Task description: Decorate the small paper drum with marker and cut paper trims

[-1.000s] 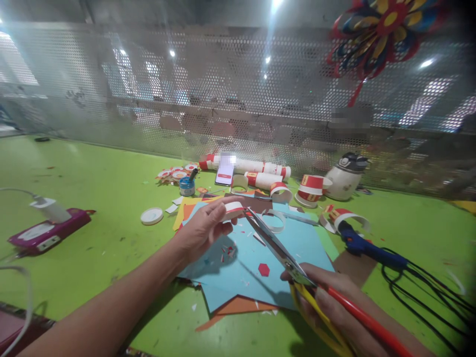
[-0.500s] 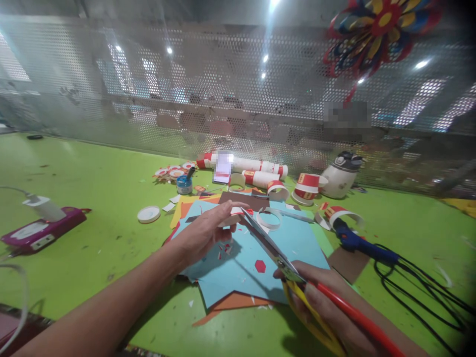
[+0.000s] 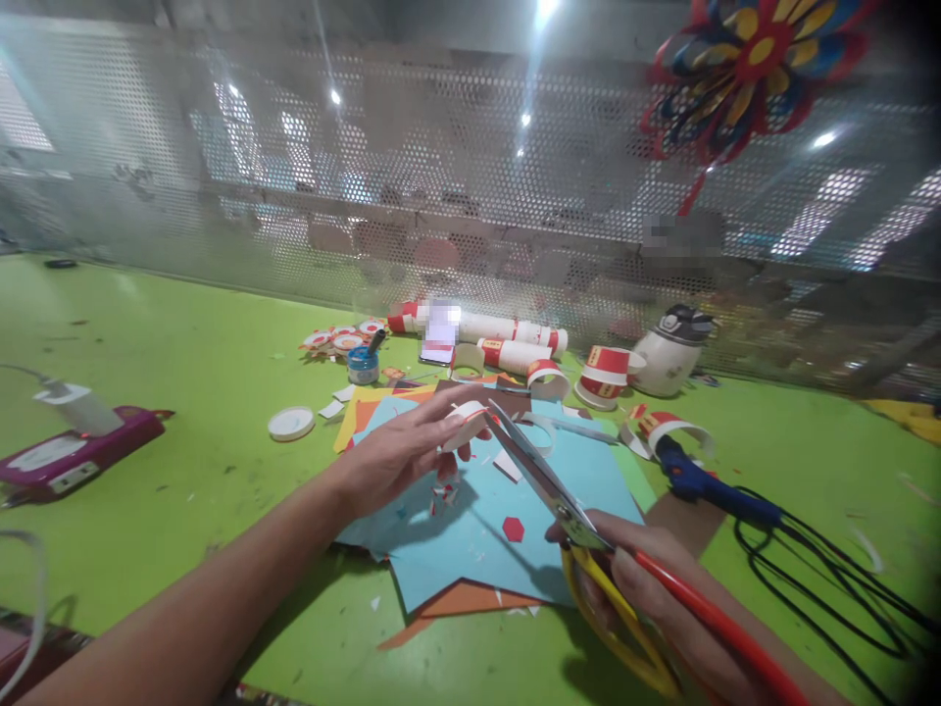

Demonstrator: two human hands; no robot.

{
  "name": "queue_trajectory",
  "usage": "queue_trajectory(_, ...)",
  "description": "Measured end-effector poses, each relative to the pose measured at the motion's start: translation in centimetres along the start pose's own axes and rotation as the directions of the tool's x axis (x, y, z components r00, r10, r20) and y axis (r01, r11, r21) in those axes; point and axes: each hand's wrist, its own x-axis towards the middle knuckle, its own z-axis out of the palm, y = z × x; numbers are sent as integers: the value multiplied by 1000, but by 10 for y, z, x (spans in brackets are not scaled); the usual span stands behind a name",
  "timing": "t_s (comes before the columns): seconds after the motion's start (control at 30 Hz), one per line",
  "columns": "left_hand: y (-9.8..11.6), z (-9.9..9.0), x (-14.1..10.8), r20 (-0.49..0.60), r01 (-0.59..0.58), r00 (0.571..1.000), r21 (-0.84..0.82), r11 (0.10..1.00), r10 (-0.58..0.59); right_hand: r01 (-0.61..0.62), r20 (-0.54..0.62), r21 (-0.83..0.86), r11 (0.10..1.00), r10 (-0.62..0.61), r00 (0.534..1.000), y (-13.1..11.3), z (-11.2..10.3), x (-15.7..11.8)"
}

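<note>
My left hand [image 3: 412, 441] is closed on a small curved white paper piece [image 3: 467, 420] with a red edge, held above the blue paper. My right hand [image 3: 647, 579] grips large scissors [image 3: 563, 510] with yellow and red handles. Their blades are slightly apart, and the tips reach the right edge of the white piece. Whether they touch it I cannot tell. Below lie a red paper hexagon [image 3: 513, 529], a white scrap [image 3: 507, 466] and small red and white snippets [image 3: 442, 498] on the blue paper [image 3: 456, 559].
Behind are cut paper cup rings [image 3: 548, 378], stacked red and white cups [image 3: 604, 378], a phone [image 3: 439, 333], a blue jar [image 3: 363, 365] and a white bottle [image 3: 666, 353]. A blue corded tool [image 3: 720, 490] lies right; a purple power strip [image 3: 80, 456] left.
The white piece has turned in my left hand, showing more of its face. A white scrap now shows on the blue paper beside the blades. My right hand has shifted slightly right.
</note>
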Motion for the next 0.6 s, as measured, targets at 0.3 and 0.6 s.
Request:
queue_trajectory(0.3, 14, -1, 1, -98, -263, 958, 83, 961, 271, 162, 140, -202, 966, -135, 981, 10, -7, 8)
queue_trajectory(0.6, 21, 1, -6, -49, -344, 925, 314, 885, 378, 303, 84, -349, 887, -292, 953, 35, -14, 2)
